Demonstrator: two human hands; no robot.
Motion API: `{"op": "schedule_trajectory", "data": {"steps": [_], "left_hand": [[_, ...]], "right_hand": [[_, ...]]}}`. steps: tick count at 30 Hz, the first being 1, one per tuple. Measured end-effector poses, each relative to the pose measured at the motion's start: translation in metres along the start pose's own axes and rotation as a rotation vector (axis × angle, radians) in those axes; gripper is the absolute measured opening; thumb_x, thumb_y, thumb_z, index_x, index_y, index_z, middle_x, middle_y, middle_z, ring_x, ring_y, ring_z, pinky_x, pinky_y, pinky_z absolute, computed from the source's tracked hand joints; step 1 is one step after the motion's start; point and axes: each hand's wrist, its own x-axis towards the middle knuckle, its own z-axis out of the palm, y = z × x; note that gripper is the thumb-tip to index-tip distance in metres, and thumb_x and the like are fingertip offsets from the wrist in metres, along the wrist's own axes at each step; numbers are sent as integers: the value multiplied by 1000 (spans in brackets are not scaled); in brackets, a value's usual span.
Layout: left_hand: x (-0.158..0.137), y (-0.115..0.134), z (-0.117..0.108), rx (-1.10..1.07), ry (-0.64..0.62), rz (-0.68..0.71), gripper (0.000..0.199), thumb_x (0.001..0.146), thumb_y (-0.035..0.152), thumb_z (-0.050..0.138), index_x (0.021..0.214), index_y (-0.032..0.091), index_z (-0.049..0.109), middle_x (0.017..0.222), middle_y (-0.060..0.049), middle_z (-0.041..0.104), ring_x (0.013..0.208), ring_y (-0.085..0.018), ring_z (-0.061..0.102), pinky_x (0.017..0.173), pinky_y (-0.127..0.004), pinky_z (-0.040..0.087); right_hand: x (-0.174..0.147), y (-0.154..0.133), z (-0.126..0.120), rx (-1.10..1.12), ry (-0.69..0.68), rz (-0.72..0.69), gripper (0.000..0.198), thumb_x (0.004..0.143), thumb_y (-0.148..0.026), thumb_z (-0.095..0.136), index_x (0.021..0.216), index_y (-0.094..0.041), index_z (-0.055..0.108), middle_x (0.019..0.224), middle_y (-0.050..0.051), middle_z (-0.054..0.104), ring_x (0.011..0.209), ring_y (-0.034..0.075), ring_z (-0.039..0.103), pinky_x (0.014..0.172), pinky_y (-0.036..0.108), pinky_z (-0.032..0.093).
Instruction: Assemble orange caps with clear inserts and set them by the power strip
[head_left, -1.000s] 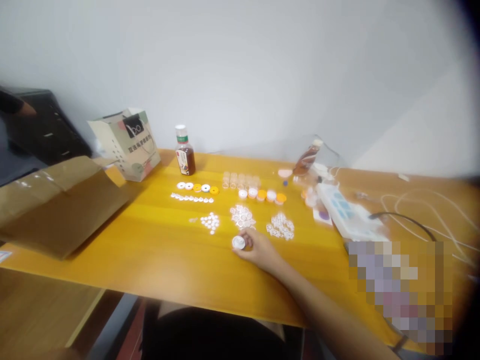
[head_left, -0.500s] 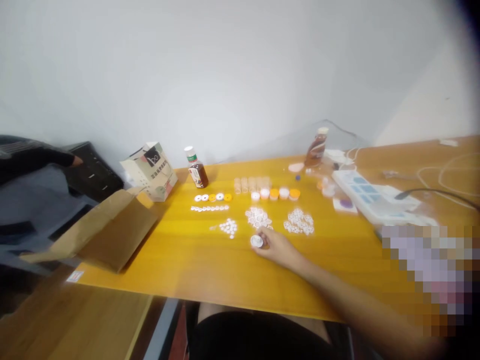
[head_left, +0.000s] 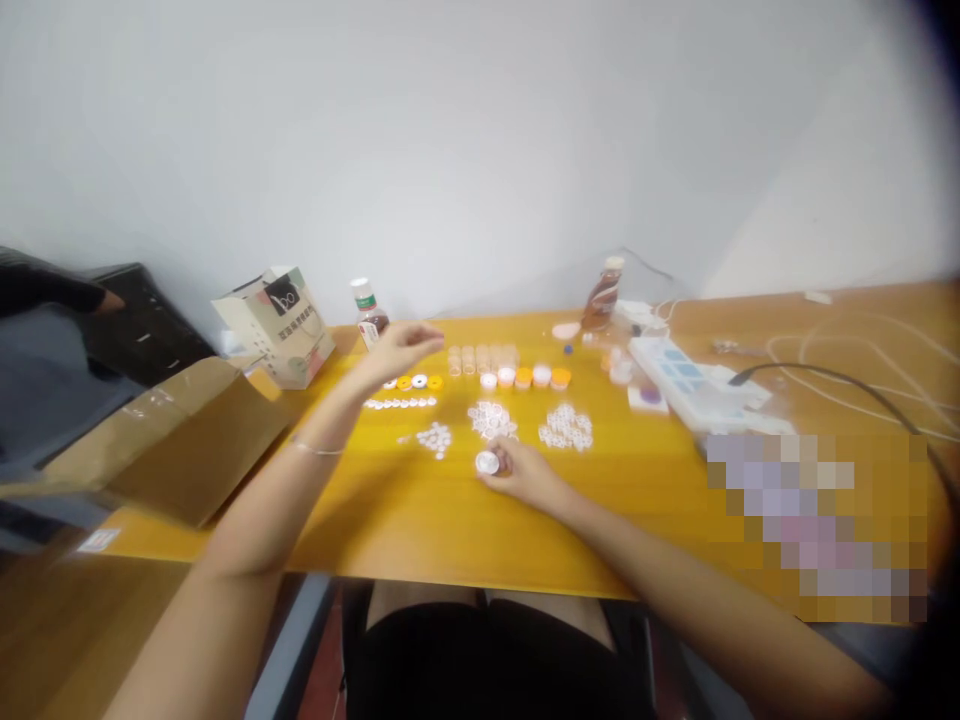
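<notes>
My right hand is closed around a small round piece with a white face, just above the table in front of the piles. Stretched out over the table, my left hand has its fingers extended and nothing visible in them. It is nearest to a row of small clear cups, and partly covers a row of white and orange round caps. To the right stands a row of small capped jars. Loose white pieces lie in piles: rings, more small pieces and small discs.
A line of small white pieces lies under my left wrist. Behind stand a dark bottle and a brown bottle. A paper bag and an open cardboard box are left; a white-blue case and cables are right.
My left arm has come into view from the lower left, reaching over the rows. My right hand still holds the round piece. The view has shifted slightly right.
</notes>
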Motion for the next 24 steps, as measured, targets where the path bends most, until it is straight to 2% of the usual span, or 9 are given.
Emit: {"op": "schedule_trajectory", "data": {"steps": [3,6,10,15,19,21,24], "left_hand": [[13,-13,36,132,-17,-102,34,76,30,61,103,10,56,104,-11,59,92,-21,57,83,-36,45],[28,-23,68,221,27,-189,36,69,29,65,99,9,58,105,-15,60,100,-26,54,87,-33,40],[42,-32,87,263,52,-259,31,69,29,62,93,11,58,102,-15,61,99,-26,55,82,-31,40],[42,-34,89,220,61,-260,23,70,28,60,86,11,58,95,-14,62,93,-24,57,80,-31,41],[25,-20,76,125,72,-174,26,70,28,59,90,12,55,101,-12,59,98,-23,54,84,-33,40],[7,-8,67,50,23,-107,25,69,28,61,89,13,55,97,-9,61,92,-20,56,81,-30,43],[-30,10,59,-110,-130,14,22,71,27,62,87,14,55,87,-4,64,79,-13,60,74,-24,46]], "right_hand": [[0,0,0,-7,0,0,17,67,-29,61,77,-20,50,62,-4,53,56,11,47,52,21,35],[-1,-1,0,-23,5,-4,18,67,-29,61,77,-20,49,61,-5,52,56,11,46,52,21,35],[-1,-2,-1,-35,10,-3,18,67,-28,61,78,-20,49,61,-4,51,55,10,46,52,21,35],[-1,-1,0,-15,12,3,19,66,-27,61,79,-20,50,63,-4,53,56,10,48,52,21,36],[-1,0,1,-3,17,16,18,65,-26,62,79,-19,52,61,-4,52,55,10,47,51,20,36],[-1,1,1,-2,17,17,18,65,-26,62,79,-19,53,62,-4,53,56,10,47,51,20,36],[0,2,2,-11,11,14,18,65,-27,62,79,-19,54,61,-4,53,55,10,47,51,21,37]]}}
